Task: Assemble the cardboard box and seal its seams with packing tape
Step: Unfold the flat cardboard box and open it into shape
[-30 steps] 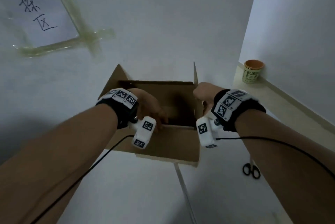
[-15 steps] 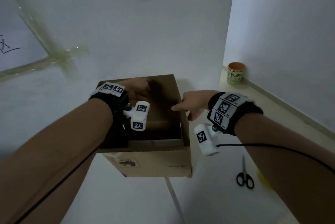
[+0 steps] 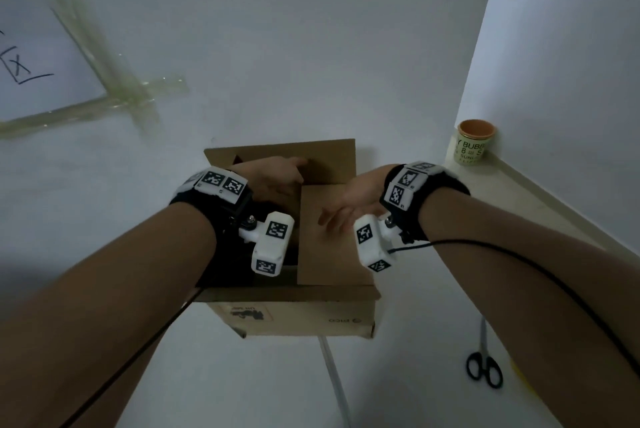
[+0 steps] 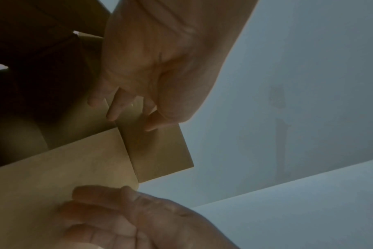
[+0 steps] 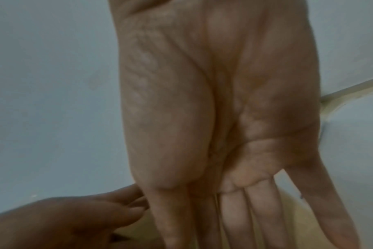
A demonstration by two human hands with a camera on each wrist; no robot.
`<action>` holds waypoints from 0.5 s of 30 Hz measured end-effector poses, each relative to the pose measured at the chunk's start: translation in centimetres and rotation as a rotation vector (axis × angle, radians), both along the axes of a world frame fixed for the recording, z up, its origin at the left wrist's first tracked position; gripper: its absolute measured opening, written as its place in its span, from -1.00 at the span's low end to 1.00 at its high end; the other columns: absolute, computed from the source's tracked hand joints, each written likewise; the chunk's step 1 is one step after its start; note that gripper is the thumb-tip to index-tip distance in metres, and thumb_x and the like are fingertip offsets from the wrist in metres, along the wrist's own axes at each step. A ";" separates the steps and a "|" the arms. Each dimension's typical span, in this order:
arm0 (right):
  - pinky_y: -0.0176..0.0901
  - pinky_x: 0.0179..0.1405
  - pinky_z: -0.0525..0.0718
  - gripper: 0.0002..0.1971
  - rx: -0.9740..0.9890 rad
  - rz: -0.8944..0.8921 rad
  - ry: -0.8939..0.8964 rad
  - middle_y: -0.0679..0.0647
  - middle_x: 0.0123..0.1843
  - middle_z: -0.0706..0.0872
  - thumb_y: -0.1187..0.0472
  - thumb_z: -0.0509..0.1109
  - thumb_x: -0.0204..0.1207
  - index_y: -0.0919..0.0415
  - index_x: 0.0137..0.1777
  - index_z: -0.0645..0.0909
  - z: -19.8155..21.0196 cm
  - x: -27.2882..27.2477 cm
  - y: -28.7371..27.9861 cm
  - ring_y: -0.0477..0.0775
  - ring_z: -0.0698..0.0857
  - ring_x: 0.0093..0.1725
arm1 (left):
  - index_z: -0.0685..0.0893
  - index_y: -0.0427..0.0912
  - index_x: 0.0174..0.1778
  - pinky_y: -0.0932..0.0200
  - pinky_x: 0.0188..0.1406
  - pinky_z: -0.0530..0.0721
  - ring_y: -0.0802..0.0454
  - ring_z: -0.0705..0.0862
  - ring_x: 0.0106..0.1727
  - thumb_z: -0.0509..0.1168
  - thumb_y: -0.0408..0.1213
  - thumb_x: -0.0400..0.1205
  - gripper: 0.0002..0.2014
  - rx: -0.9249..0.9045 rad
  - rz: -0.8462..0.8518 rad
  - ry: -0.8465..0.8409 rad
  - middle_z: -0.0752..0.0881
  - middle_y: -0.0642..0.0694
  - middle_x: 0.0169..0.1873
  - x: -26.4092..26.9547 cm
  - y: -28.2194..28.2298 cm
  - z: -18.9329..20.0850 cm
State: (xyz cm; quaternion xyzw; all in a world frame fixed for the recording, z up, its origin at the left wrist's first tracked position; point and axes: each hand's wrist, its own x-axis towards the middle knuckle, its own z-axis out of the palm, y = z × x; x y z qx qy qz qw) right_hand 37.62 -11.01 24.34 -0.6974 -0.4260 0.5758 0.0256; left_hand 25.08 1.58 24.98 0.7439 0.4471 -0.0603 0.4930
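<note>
A brown cardboard box (image 3: 311, 318) stands upright on the white surface, top towards me. Its right flap (image 3: 329, 254) is folded down flat over the opening. My right hand (image 3: 343, 213) lies on that flap with straight fingers (image 5: 234, 219). My left hand (image 3: 273, 182) reaches over the dark opening. Its fingertips (image 4: 113, 114) touch the far flap (image 3: 332, 157), which leans inward, close to where it meets the right flap. The near flap hangs outward over the front wall. No tape is in view.
Black-handled scissors (image 3: 483, 365) lie on the surface to the right of the box. A printed paper cup (image 3: 472, 143) stands on a ledge by the right wall. A taped sheet of paper (image 3: 45, 74) lies at the far left.
The right flap, upright a second ago, now lies folded over the opening under my right hand. My left hand has moved from the near edge to the far flap.
</note>
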 end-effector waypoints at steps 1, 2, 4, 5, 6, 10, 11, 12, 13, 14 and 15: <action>0.09 0.57 0.24 -0.53 -0.008 -0.021 0.005 0.07 0.52 0.52 -0.08 0.02 0.74 0.09 0.55 0.40 -0.4 0.4 0.2 0.15 0.48 0.51 | 0.19 0.11 0.65 0.14 -0.25 0.61 0.04 0.58 -0.03 0.09 -0.42 0.70 -0.40 -0.003 -0.002 0.010 0.56 -0.09 0.19 -0.1 0.2 -0.1; 0.07 0.54 0.28 -0.51 -0.005 -0.053 0.014 0.09 0.52 0.52 -0.10 0.00 0.74 0.12 0.55 0.40 -1.0 1.0 0.4 0.16 0.48 0.52 | 0.19 0.13 0.65 0.10 -0.15 0.58 0.04 0.58 0.02 0.09 -0.40 0.71 -0.40 0.000 -0.006 0.023 0.55 -0.09 0.23 -0.1 0.2 -0.2; 0.02 0.52 0.37 -0.47 0.009 -0.121 0.050 0.13 0.54 0.50 -0.14 0.03 0.72 0.16 0.54 0.41 -2.2 1.8 0.9 0.18 0.49 0.50 | 0.18 0.14 0.65 -0.02 0.08 0.52 -0.06 0.53 0.27 0.09 -0.37 0.73 -0.42 0.020 0.008 0.038 0.43 -0.11 0.48 -0.2 0.1 -0.2; 0.03 0.51 0.41 -0.45 0.022 -0.156 0.074 0.16 0.55 0.49 -0.14 0.05 0.71 0.19 0.55 0.39 -2.7 2.1 1.1 0.20 0.51 0.50 | 0.18 0.12 0.66 -0.04 0.13 0.50 -0.10 0.49 0.36 0.10 -0.37 0.73 -0.42 0.027 0.020 0.040 0.36 -0.12 0.56 -0.2 0.2 -0.2; 0.02 0.46 0.48 -0.44 0.044 -0.200 0.105 0.19 0.55 0.48 -0.12 0.06 0.72 0.21 0.59 0.33 -3.0 2.2 1.3 0.22 0.51 0.49 | 0.18 0.10 0.66 -0.05 0.16 0.50 -0.11 0.47 0.41 0.11 -0.37 0.73 -0.42 0.037 0.029 0.040 0.33 -0.13 0.58 -0.2 0.1 -0.2; -0.18 -0.31 0.75 -0.39 0.094 -0.333 0.201 0.26 0.57 0.42 -0.18 -0.03 0.71 0.09 0.68 0.07 -3.3 1.9 1.7 0.32 0.48 0.50 | 0.31 -0.01 0.62 -0.05 0.26 0.57 -0.16 0.52 0.43 0.19 -0.44 0.69 -0.44 0.129 -0.002 0.070 0.50 -0.19 0.47 -0.7 0.0 -0.3; -0.14 -0.29 0.76 -0.37 0.102 -0.362 0.204 0.28 0.54 0.47 -0.23 -0.06 0.70 0.04 0.69 0.05 -3.7 1.9 1.9 0.36 0.48 0.50 | 0.31 0.01 0.62 -0.03 0.27 0.57 -0.15 0.52 0.42 0.20 -0.42 0.68 -0.44 0.159 -0.025 0.102 0.52 -0.17 0.45 -0.9 -0.1 -0.3; -0.01 -0.04 0.75 -0.35 0.099 -0.397 0.216 0.30 0.48 0.54 -0.27 -0.08 0.67 0.00 0.69 0.03 -4.3 1.9 2.1 0.42 0.45 0.50 | 0.31 0.03 0.61 0.02 0.22 0.59 -0.11 0.52 0.39 0.19 -0.39 0.68 -0.45 0.189 -0.042 0.124 0.53 -0.13 0.42 -1.1 -0.2 -0.2; 0.18 0.27 0.63 -0.33 0.097 -0.425 0.228 0.32 0.42 0.60 -0.31 -0.08 0.65 -0.02 0.69 0.02 -4.8 1.9 2.4 0.49 0.41 0.52 | 0.34 0.03 0.59 0.10 0.12 0.59 -0.07 0.54 0.33 0.18 -0.36 0.69 -0.48 0.226 -0.051 0.125 0.56 -0.11 0.38 -1.6 -0.3 0.1; 0.31 0.45 0.44 -0.32 0.094 -0.444 0.245 0.33 0.40 0.62 -0.33 -0.08 0.64 -0.03 0.69 0.02 -5.3 1.9 2.5 0.53 0.37 0.52 | 0.38 0.02 0.56 0.18 0.00 0.58 -0.04 0.56 0.25 0.17 -0.35 0.69 -0.51 0.279 -0.065 0.126 0.59 -0.09 0.32 -2.0 -0.4 0.4; 0.33 0.50 0.37 -0.32 0.090 -0.458 0.258 0.33 0.43 0.59 -0.32 -0.07 0.64 -0.04 0.69 0.03 -5.5 1.9 2.5 0.53 0.39 0.52 | 0.42 -0.01 0.54 0.23 -0.06 0.56 -0.05 0.59 0.21 0.15 -0.35 0.70 -0.54 0.350 -0.082 0.141 0.60 -0.09 0.28 -2.5 -0.5 0.8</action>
